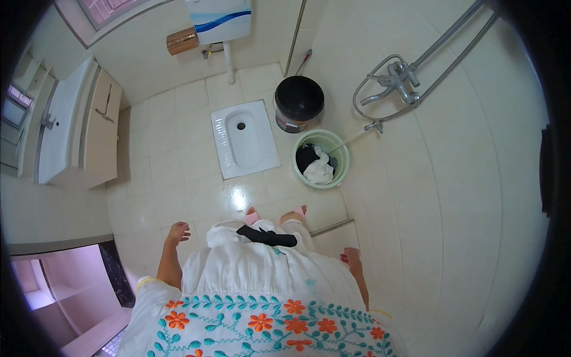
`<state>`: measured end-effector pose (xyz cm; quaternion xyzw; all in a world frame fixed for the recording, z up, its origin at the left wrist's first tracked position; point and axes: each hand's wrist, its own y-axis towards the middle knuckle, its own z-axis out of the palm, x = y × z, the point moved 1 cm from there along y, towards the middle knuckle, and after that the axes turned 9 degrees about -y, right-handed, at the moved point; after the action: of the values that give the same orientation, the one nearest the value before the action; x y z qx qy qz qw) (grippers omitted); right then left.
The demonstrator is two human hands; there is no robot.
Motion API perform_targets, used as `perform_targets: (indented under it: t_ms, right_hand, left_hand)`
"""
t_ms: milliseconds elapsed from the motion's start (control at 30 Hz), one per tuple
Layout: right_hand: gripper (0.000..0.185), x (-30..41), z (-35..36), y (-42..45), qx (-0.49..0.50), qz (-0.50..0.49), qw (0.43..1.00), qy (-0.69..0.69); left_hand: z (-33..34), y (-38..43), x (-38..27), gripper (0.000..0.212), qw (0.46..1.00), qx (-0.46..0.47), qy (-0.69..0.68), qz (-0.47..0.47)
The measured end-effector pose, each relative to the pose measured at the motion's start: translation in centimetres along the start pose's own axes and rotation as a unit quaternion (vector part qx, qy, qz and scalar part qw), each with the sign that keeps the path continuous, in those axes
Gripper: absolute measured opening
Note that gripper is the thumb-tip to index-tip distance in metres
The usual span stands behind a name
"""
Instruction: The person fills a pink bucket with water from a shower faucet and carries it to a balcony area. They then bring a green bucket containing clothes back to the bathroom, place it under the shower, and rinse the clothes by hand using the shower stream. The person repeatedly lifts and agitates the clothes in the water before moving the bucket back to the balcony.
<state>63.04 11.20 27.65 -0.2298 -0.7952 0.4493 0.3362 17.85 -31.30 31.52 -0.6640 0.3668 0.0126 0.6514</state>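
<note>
My left hand (179, 232) hangs beside the white embroidered garment (250, 267), its fingers loosely bent and nothing in them. On the other side, my right hand (351, 255) hangs low near the tiled wall, also with nothing visible in it. Ahead and to the right stands a light green plastic tub (343, 157) holding black clothing (306, 158) and white clothing (319, 170). From a small wall tap (375, 126), a pale stream of water runs down into the tub. Neither hand touches the tub or the clothes.
A white squat toilet (247, 138) is set in the tiled floor, left of a black lidded bucket (299, 100). Shower fittings (399, 80) project from the right wall. A washbasin cabinet (100, 134) stands at left, and a low ledge (332, 227) edges the floor by my feet.
</note>
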Motion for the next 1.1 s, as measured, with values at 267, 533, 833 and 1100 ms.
perform_targets:
  t_ms: [267,533,833,1100]
  right_hand:
    - [0.008,0.6,0.4,-2.0,-0.04,-0.02,0.999,0.001]
    - [0.009,-1.1,-0.9,-1.6,-0.03,0.006,1.0,0.004]
    - [0.007,-2.5,-1.4,-0.7,-0.028,0.0,0.999,0.04]
    - [0.011,-2.3,-0.8,0.0,-0.023,0.016,0.999,0.024]
  left_hand:
    - [0.2,-0.2,-0.2,0.024,1.0,0.002,0.008,0.001]
    - [0.9,0.6,-0.5,0.024,1.0,0.01,0.026,0.003]
    - [1.7,0.8,-1.9,0.023,0.999,0.024,0.044,0.006]
    - [1.5,0.9,-2.5,0.024,0.998,0.024,0.059,0.005]
